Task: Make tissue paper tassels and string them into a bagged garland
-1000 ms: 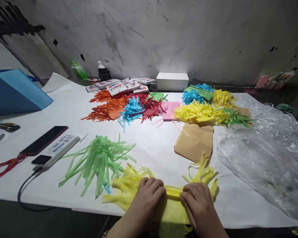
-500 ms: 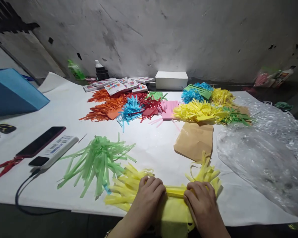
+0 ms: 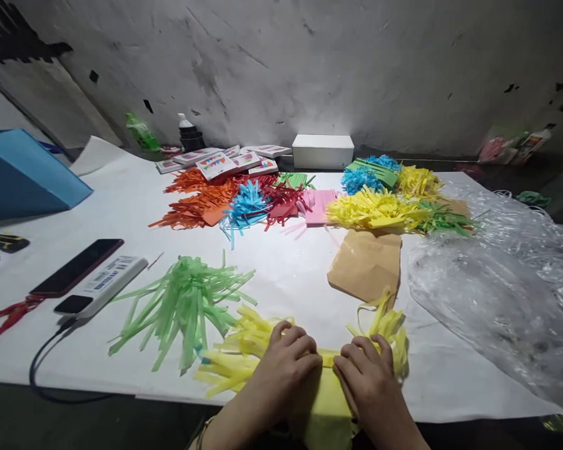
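Observation:
A yellow tissue paper tassel (image 3: 327,400) lies at the table's front edge, its cut strips fanning out to both sides and its uncut middle hanging toward me. My left hand (image 3: 291,356) curls its fingers over the rolled band on the left. On the right of the same band, my right hand (image 3: 366,365) grips it with bent fingers. Only a short piece of the roll shows between the hands; both thumbs are mostly hidden. Left of my left hand rests a light green tissue tassel (image 3: 187,306), its strips spread out.
Coloured fringed paper bundles (image 3: 375,209) line the back, near flat printed boxes (image 3: 216,165) and a white box (image 3: 323,152). A brown paper piece (image 3: 366,265) lies mid-table. Clear plastic (image 3: 488,312) covers the right; a phone (image 3: 77,269) and power bank (image 3: 103,287) lie left.
Both hands have moved closer together along the yellow roll, so less of it shows between them. The yellow strips on the right have shifted slightly inward.

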The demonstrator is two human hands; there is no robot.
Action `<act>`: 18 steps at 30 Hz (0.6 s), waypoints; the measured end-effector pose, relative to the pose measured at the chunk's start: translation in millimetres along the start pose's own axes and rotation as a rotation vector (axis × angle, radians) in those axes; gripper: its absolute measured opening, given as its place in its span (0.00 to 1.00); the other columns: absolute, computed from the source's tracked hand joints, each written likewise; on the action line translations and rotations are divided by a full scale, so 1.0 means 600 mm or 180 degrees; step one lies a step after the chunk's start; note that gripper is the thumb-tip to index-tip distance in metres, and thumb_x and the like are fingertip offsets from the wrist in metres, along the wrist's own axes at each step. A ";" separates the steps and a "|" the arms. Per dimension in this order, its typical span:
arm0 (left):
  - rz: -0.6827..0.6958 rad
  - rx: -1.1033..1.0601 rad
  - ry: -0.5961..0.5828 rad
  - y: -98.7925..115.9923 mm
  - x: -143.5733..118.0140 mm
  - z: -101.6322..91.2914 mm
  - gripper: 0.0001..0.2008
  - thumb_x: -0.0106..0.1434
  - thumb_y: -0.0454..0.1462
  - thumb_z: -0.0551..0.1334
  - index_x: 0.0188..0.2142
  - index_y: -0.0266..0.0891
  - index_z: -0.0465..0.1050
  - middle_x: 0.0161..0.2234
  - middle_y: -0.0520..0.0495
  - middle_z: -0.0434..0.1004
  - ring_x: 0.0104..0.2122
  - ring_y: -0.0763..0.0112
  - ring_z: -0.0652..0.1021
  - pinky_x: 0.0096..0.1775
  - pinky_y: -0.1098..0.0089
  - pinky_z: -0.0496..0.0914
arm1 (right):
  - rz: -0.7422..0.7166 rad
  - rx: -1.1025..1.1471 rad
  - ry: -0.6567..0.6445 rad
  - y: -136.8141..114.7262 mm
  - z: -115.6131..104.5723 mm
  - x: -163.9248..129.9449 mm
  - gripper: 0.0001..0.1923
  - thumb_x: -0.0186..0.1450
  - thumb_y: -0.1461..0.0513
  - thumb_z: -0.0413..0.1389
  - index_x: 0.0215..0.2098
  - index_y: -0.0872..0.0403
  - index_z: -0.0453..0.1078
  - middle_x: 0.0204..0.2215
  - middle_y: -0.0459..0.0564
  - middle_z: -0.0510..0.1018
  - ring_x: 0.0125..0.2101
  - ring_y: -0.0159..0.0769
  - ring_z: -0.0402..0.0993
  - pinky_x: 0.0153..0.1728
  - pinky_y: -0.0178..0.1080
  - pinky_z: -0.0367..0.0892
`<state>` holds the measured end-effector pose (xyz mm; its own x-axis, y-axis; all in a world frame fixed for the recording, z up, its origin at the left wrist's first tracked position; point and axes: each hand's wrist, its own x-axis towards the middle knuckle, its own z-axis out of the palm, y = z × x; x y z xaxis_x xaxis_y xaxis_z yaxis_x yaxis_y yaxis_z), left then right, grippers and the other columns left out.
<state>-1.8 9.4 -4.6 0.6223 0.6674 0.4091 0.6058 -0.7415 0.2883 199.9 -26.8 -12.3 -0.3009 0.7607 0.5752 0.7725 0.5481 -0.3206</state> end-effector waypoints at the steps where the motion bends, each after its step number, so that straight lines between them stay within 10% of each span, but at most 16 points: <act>1: 0.0055 -0.0001 -0.0003 -0.002 0.000 0.001 0.04 0.64 0.35 0.68 0.37 0.45 0.74 0.34 0.54 0.78 0.38 0.66 0.72 0.52 0.58 0.55 | -0.0010 -0.0028 0.0003 -0.002 0.000 0.003 0.13 0.74 0.62 0.49 0.33 0.51 0.70 0.29 0.46 0.75 0.38 0.40 0.69 0.55 0.52 0.50; 18: -0.0321 -0.0459 0.0167 0.003 -0.004 -0.001 0.09 0.67 0.29 0.56 0.33 0.41 0.70 0.34 0.50 0.78 0.36 0.65 0.72 0.48 0.59 0.58 | 0.0022 0.0117 0.0066 0.010 0.006 -0.010 0.23 0.78 0.61 0.36 0.34 0.52 0.70 0.30 0.47 0.75 0.36 0.38 0.68 0.55 0.51 0.51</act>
<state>-2.2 6.4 -4.3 0.5330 0.7371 0.4154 0.5842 -0.6758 0.4496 204.4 -27.0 -20.2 -0.2837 0.7572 0.5884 0.7534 0.5556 -0.3517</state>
